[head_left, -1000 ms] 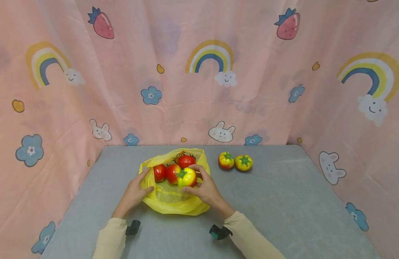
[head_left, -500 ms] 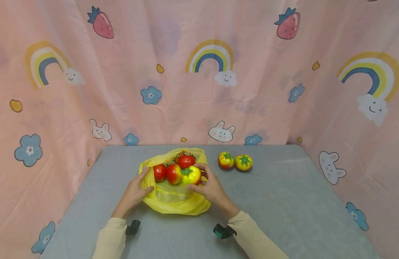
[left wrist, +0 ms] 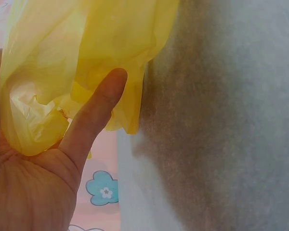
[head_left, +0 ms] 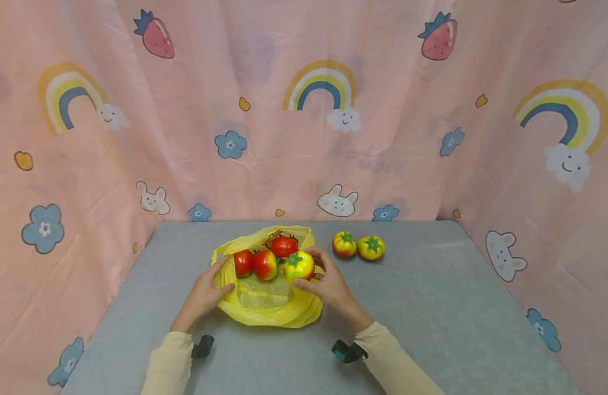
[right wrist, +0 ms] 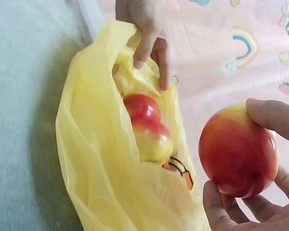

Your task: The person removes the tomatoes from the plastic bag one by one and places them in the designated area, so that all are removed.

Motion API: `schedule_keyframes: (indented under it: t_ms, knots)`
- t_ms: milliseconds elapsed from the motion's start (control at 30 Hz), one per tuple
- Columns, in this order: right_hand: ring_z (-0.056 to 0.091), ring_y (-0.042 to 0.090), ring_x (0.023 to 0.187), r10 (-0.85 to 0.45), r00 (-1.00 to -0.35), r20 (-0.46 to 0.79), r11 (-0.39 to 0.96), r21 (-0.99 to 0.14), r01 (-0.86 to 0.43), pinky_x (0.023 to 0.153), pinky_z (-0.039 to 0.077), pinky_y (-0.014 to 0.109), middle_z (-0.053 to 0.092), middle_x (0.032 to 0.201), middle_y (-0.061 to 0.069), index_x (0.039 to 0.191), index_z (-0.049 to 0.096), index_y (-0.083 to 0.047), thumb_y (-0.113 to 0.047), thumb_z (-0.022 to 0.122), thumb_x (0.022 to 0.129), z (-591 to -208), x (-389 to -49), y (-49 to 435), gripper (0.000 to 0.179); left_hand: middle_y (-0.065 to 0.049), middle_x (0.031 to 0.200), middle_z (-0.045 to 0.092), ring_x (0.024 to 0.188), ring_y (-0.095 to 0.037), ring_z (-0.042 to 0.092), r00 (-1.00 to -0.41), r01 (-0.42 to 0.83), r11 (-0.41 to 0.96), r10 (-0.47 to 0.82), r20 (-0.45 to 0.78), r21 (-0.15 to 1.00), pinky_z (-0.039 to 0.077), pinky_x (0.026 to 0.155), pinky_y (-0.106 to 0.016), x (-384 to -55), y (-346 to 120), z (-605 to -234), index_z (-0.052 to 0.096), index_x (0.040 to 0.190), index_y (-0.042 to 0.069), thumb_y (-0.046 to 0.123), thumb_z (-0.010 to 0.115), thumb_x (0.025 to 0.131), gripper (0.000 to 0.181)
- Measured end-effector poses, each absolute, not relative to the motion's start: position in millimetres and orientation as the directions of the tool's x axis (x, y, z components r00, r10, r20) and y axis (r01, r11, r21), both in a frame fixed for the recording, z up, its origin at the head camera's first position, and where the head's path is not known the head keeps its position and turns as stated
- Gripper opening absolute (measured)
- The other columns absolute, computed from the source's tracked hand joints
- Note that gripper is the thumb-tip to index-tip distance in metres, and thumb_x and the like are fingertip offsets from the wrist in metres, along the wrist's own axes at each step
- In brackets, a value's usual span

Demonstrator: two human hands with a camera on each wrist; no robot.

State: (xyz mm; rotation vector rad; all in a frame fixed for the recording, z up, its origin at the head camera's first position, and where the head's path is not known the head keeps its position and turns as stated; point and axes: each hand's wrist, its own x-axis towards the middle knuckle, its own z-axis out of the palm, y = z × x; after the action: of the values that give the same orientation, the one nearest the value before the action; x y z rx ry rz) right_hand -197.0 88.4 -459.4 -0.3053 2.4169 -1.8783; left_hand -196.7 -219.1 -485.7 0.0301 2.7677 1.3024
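A yellow plastic bag lies with its mouth open on the table. My left hand holds the bag's left rim; in the left wrist view the thumb lies over the yellow film. My right hand grips a yellow-red tomato with a green calyx, above the bag's right side. In the right wrist view this tomato sits between thumb and fingertips, apart from the bag. Inside the bag are a red tomato, a red-yellow tomato and another red tomato.
Two yellow-red tomatoes stand side by side on the grey table, right of the bag near the back edge. A pink patterned curtain surrounds the table at the back and sides.
My right hand has moved a little to the right with the tomato in its fingers, away from the tomatoes in the bag. The left hand and bag have stayed nearly still.
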Motion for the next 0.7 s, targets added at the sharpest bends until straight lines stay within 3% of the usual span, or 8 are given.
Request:
schedule_keyframes:
  t_ms: [533, 700]
  knots:
    - [0.043, 0.032, 0.132, -0.148, -0.986, 0.083, 0.215, -0.970, -0.114, 0.106, 0.045, 0.050, 0.048, 0.139, 0.011, 0.136, 0.042, -0.012, -0.015, 0.083, 0.078, -466.4, -209.1, 112.4, 0.071, -0.015, 0.162, 0.028, 0.149, -0.041, 0.022, -0.997, -0.012, 0.641, 0.056, -0.062, 0.767, 0.020, 0.120, -0.058, -195.4, -218.7, -484.5, 0.030, 0.155, 0.013, 0.014, 0.065, 0.089, 0.075]
    - [0.039, 0.032, 0.136, -0.131, -0.989, 0.071, 0.221, -0.970, -0.099, 0.110, 0.042, 0.052, 0.041, 0.146, 0.009, 0.143, 0.038, -0.015, -0.017, 0.082, 0.078, -469.1, -210.5, 119.8, 0.078, -0.014, 0.162, 0.028, 0.149, -0.040, 0.022, -0.996, -0.010, 0.640, 0.058, -0.062, 0.768, 0.019, 0.121, -0.058, -195.4, -218.4, -484.6, 0.029, 0.155, 0.013, 0.014, 0.065, 0.089, 0.075]
